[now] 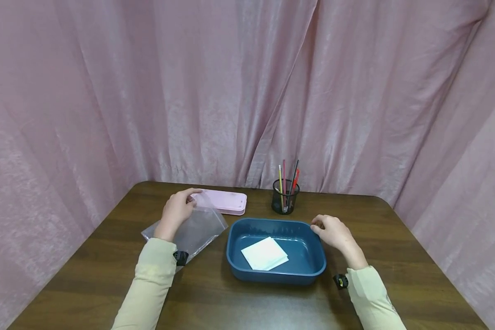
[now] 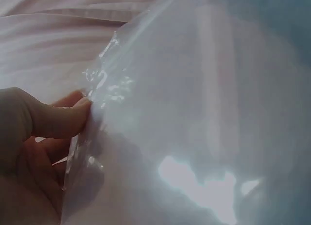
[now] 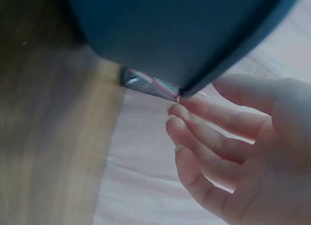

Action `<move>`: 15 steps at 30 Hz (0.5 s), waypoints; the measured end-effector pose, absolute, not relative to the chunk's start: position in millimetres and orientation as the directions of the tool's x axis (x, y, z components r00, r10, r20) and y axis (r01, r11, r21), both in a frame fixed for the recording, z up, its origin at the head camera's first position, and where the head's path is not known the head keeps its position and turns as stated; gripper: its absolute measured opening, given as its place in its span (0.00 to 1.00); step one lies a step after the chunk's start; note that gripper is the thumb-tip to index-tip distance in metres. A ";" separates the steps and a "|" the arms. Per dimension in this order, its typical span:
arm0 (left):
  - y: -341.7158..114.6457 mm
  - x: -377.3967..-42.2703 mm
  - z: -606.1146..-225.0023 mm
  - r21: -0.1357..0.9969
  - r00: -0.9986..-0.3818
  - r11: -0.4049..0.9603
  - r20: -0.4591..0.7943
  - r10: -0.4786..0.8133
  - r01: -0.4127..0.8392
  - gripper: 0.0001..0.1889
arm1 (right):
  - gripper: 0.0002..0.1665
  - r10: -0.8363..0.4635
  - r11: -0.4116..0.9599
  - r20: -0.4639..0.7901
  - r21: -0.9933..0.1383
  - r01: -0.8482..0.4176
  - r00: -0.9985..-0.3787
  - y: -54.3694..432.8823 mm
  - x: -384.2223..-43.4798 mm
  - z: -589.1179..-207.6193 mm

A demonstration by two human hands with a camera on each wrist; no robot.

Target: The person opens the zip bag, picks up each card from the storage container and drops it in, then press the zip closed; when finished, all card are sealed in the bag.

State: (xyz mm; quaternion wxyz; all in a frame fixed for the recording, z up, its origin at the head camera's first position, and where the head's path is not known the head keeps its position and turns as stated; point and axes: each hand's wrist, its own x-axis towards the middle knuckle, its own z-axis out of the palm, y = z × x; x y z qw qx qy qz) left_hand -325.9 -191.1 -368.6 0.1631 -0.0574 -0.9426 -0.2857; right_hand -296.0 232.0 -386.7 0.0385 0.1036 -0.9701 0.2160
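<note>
My left hand [image 1: 177,211] pinches the edge of a clear plastic bag [image 1: 202,229] between thumb and fingers. The bag fills most of the left wrist view, with a bright reflection on it. In the head view it slants over the table, left of a dark blue plastic tray [image 1: 272,276]. White folded sheets [image 1: 264,254], perhaps napkins, lie in the tray. At the tray's far right corner is my right hand [image 1: 334,230], its fingers loosely bent by the rim. The right wrist view shows the fingertips [image 3: 177,130] below the rim; contact there is unclear.
A pink case [image 1: 224,201] lies at the back, partly behind the bag. To its right stands a black mesh pen cup [image 1: 285,201] with several pencils and pens. Pink curtains [image 1: 214,101] hang behind the brown wooden table [image 1: 231,307].
</note>
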 end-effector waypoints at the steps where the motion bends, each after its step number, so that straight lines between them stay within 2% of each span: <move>1: -189.4 -324.1 -365.2 0.518 -0.935 0.829 0.355 0.015 0.211 0.20 | 0.12 -0.183 0.885 0.132 -0.409 -0.222 -0.974 230.8 -295.4 -384.7; 5: -179.0 -316.7 -351.6 0.507 -0.919 0.819 0.389 0.061 0.269 0.20 | 0.11 -0.205 0.874 0.201 -0.403 -0.272 -0.958 223.3 -290.2 -375.2; 9: -164.0 -307.0 -336.5 0.481 -0.902 0.800 0.398 0.166 0.360 0.21 | 0.10 -0.255 0.842 0.277 -0.409 -0.353 -0.926 208.7 -281.6 -365.0; 15: -147.4 -292.4 -318.9 0.352 -0.853 0.831 0.460 0.246 0.430 0.26 | 0.08 -0.334 0.782 0.357 -0.413 -0.468 -0.873 179.5 -269.5 -354.2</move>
